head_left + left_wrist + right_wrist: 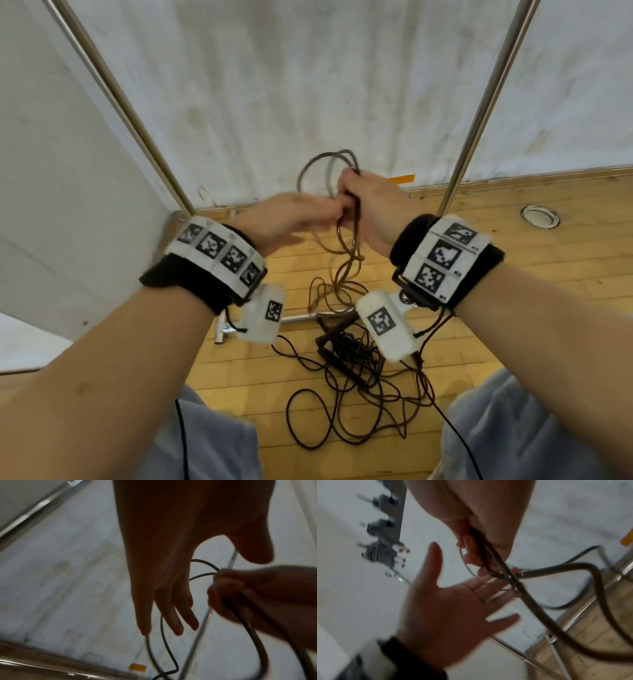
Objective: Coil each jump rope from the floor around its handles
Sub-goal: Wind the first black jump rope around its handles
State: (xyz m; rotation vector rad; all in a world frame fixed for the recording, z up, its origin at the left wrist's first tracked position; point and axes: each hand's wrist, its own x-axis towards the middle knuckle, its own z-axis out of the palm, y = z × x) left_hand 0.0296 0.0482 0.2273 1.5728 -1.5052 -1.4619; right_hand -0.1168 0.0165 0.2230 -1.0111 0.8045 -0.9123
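Right hand [371,209] of mine is clenched round a bunch of jump rope [346,263] loops, held up in front of the white sheet [308,85]. Its strands hang down to the wooden floor [513,274]. My left hand [287,219] is spread flat, fingers straight, just beside the bunch. More rope lies tangled on the floor [346,394] between my knees.

Soft, even light fills the head view, with wide-angle bending at the edges. Both wrist views are dimmer and blurred: the left hand [171,547] is a dark silhouette against the pale wall [68,574], and motion smear softens the right wrist view.
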